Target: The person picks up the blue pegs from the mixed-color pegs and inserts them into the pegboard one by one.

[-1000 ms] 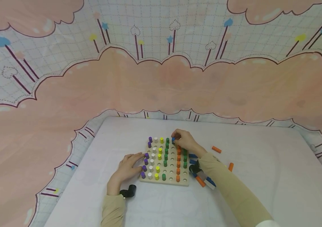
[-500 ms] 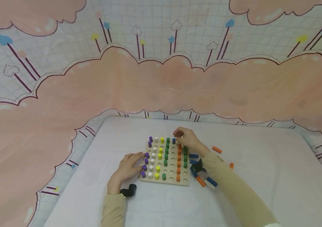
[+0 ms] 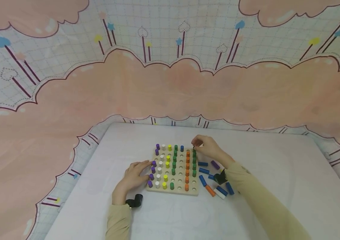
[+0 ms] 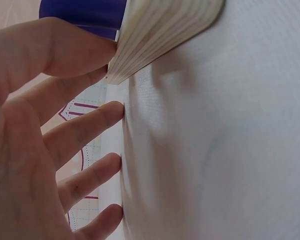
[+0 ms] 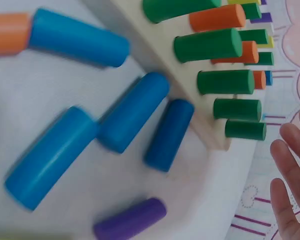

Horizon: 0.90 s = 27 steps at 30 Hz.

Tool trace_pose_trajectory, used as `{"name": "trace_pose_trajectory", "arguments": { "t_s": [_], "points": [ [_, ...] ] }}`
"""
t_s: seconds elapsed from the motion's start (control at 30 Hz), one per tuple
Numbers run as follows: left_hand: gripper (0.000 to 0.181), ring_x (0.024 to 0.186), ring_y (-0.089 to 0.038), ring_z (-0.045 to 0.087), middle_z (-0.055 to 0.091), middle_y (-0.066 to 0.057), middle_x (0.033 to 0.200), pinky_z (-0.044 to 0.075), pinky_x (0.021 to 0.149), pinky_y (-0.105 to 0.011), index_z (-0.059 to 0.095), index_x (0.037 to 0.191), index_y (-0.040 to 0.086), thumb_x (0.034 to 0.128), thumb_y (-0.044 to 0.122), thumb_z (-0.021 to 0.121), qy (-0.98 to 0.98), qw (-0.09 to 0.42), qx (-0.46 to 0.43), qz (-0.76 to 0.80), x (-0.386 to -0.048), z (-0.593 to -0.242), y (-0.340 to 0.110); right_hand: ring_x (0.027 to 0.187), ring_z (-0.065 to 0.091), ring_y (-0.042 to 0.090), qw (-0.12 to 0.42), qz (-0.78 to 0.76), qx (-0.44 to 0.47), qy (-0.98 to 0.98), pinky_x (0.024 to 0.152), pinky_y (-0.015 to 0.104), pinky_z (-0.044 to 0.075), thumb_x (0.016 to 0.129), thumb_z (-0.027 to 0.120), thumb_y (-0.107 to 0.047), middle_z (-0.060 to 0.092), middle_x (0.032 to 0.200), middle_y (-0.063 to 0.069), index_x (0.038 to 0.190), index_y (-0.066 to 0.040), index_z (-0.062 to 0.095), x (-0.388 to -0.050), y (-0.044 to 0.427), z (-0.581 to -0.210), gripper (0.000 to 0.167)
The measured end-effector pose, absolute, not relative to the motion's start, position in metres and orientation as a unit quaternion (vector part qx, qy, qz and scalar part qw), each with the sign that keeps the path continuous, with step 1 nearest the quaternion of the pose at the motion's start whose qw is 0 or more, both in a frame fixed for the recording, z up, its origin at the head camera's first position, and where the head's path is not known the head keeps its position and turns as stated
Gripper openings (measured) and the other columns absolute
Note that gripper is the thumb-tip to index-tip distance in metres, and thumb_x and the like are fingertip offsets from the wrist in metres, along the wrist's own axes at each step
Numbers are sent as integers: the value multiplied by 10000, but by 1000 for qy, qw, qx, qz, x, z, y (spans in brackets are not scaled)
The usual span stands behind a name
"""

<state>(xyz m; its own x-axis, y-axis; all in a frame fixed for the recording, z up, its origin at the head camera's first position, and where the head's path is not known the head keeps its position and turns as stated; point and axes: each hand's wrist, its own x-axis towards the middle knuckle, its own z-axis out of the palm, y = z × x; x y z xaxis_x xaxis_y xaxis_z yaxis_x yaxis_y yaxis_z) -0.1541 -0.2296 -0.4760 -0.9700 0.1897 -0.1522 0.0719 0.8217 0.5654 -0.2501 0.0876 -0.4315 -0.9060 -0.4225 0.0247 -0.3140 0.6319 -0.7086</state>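
- The pegboard (image 3: 172, 191) lies flat on the table (image 3: 158, 220), nearer the table's left edge than its right, well forward of the back edge; upright pegs fill many of its holes.
- Since the earlier head views, the right hand (image 3: 208, 146) has left the blue peg (image 3: 182, 148) and shifted toward the table's right edge. It hovers by the board's back right corner, near the rearmost of the green pegs (image 3: 194, 160) in the outer column.
- That blue peg stands upright at the back of its column, untouched, with holes showing in front of it. Its placement therefore appears finished, and the right hand seems free.
- The right wrist view shows the right hand's fingers (image 5: 292, 160) loosely extended, apart from the green pegs, gripping nothing visible; the thumb is outside that view.
- The left hand (image 3: 135, 175) remains at the board's left side. Its fingers (image 4: 85, 130) are spread, thumb tip touching the board's edge beside a purple peg (image 4: 82, 12), holding no peg.
- Between the board and the table's right edge, loose blue pegs (image 3: 203, 164) lie on their sides, with a purple one (image 3: 215, 164), an orange one (image 3: 210, 190) and a white one (image 3: 219, 193) among them.
- A patterned cloth (image 3: 170, 86) rises behind the table's back edge.
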Motion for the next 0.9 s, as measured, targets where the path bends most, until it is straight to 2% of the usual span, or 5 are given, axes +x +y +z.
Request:
{"name": "trace_pose_trajectory", "arguments": {
  "t_s": [0.27, 0.57, 0.7, 0.9],
  "points": [
    [570, 1391, -388, 285, 435, -104, 1502, 215, 1110, -660, 488, 1410, 152, 850, 153, 595, 948, 108, 64, 292, -154, -478, -231, 980, 618, 233, 105, -334, -179, 919, 888, 408, 522, 870, 632, -56, 685, 1021, 93, 1083, -48, 646, -241, 96, -437, 214],
    [573, 1384, -396, 292, 434, -115, 1501, 217, 1108, -660, 481, 1414, 141, 852, 154, 591, 950, 105, 71, 286, -154, -477, -231, 920, 612, 188, 107, -309, -182, 927, 829, 344, 531, 862, 627, -56, 680, 978, 60, 1065, -67, 645, -228, 103, -441, 204],
    [573, 1392, -393, 284, 429, -108, 1506, 210, 1115, -656, 477, 1417, 141, 855, 155, 588, 950, 105, 70, 287, -155, -477, -231, 966, 604, 188, 137, -309, -152, 929, 885, 371, 526, 883, 620, -77, 673, 1015, 52, 1089, -87, 645, -225, 104, -447, 208],
    [569, 1389, -395, 286, 435, -110, 1501, 212, 1117, -651, 485, 1410, 138, 852, 150, 595, 950, 106, 69, 284, -155, -476, -230, 957, 595, 173, 151, -302, -128, 932, 891, 376, 522, 876, 623, -69, 672, 1018, 28, 1081, -120, 654, -223, 105, -459, 214]
  ]
}}
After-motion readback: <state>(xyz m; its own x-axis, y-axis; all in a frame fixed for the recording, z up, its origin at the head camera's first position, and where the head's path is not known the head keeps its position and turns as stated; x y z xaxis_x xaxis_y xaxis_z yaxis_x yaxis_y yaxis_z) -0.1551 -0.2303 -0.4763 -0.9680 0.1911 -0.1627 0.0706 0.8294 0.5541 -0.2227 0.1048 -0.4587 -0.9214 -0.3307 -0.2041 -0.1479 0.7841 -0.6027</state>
